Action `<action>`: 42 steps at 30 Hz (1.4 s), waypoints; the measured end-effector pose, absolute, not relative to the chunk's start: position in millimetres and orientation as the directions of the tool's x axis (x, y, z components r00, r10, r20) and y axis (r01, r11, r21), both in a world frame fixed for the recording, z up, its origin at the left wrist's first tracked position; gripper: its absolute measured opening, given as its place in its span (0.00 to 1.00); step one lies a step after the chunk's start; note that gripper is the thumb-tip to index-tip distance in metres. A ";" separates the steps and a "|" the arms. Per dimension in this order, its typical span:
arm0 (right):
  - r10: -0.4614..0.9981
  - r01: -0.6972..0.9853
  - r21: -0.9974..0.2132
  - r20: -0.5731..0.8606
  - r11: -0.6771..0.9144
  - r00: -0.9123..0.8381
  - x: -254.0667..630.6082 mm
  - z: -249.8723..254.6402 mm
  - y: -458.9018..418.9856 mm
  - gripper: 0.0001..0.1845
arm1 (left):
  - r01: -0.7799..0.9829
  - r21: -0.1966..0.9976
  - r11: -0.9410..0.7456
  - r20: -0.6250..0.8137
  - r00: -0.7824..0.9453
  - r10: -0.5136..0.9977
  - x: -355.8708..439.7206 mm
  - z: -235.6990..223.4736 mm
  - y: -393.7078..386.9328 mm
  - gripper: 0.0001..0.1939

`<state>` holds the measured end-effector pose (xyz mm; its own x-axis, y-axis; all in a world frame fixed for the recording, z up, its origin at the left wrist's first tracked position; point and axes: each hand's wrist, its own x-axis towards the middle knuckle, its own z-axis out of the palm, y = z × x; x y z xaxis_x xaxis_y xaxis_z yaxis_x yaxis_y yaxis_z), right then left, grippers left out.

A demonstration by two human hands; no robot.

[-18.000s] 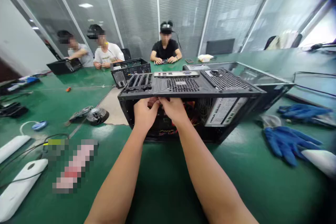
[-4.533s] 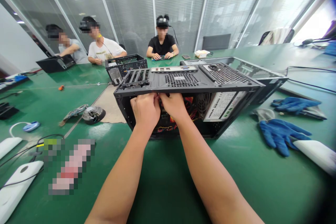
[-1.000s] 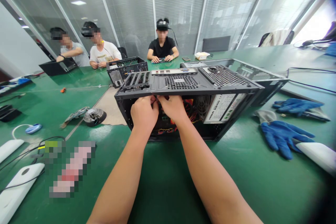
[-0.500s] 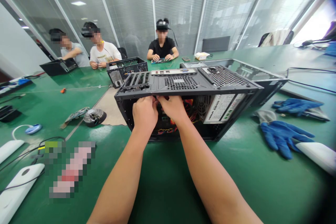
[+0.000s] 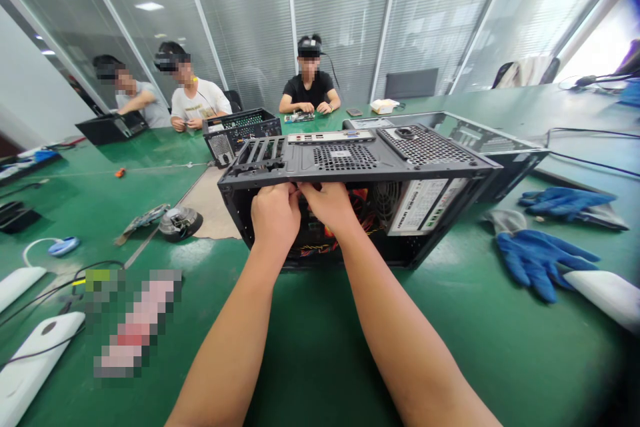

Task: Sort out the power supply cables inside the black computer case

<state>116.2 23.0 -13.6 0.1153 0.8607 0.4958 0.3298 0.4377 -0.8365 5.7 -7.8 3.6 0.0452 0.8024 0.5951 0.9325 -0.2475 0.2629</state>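
Observation:
A black computer case (image 5: 270, 175) lies in front of me with its vented rear panel facing up and its open side toward me. My left hand (image 5: 274, 217) reaches just under the near edge, fingers curled closed. Beside it, close to touching, my right hand (image 5: 326, 203) is bent inward with its fingers closed. The fingertips of both hands meet in shadow, so what they grip is hidden. Inside the case, to the right of my hands, are a power supply (image 5: 425, 208) with a white label and, lower down, several coloured cables (image 5: 320, 250).
Blue work gloves (image 5: 543, 257) lie at the right by a white device (image 5: 605, 297). A round heatsink fan (image 5: 180, 223) sits on the left near cardboard (image 5: 215, 207). Another opened case (image 5: 510, 173) stands behind mine. Three people (image 5: 309, 83) sit across the green table.
My hands stay at the same spot under the case edge, with only slight finger movement. Across the table, one person's circuit board now lies flatter on the table.

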 end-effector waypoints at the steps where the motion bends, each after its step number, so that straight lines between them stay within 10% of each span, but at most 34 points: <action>1: 0.862 0.328 -0.839 0.492 0.434 0.118 116.0 -13.6 22.8 0.11 | 0.933 0.257 -0.254 0.596 0.054 0.801 5.8 3.3 -8.1 0.10; 19: 0.834 0.509 -0.730 0.550 0.456 0.041 118.3 -5.3 17.5 0.09 | 0.954 0.207 -0.217 0.582 0.058 0.811 7.2 5.4 -10.2 0.09; 31: 0.957 0.883 -0.403 0.248 0.243 -0.151 112.8 24.1 -23.9 0.14 | 0.927 0.329 -0.179 0.499 -0.010 0.867 -2.5 2.4 -1.9 0.07; 42: 0.734 0.748 -0.070 0.275 0.660 -0.621 96.8 54.8 -115.6 0.09 | 0.908 0.371 -0.195 0.591 -0.069 0.804 -10.0 -5.1 8.7 0.12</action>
